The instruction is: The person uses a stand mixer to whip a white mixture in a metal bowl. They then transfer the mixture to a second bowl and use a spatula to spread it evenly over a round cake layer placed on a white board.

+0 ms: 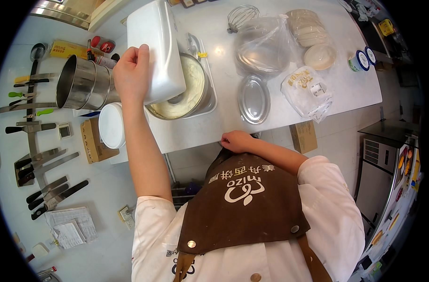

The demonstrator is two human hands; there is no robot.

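Note:
My left hand (132,72) is curled against the side of a white stand mixer's head (154,46). What its fingers grip there, if anything, is hidden. Under the head stands a steel mixing bowl (208,92), with pale, thick cream (191,83) spread around its inside. The beater is mostly hidden by the head. My right hand (238,141) is loosely closed at the table's front edge, beside the upper part of my brown apron (242,218). I see nothing in it. A clear oval plastic container (254,99) lies on the table beyond it.
Nested steel cylinders (84,83) and a white tub (111,125) stand left of the mixer. Knives and spatulas (47,160) hang on the left wall. A whisk (243,17), bagged metalware (260,46), wrapped bowls (308,26) and a plastic bag (306,93) lie on the white table (214,130).

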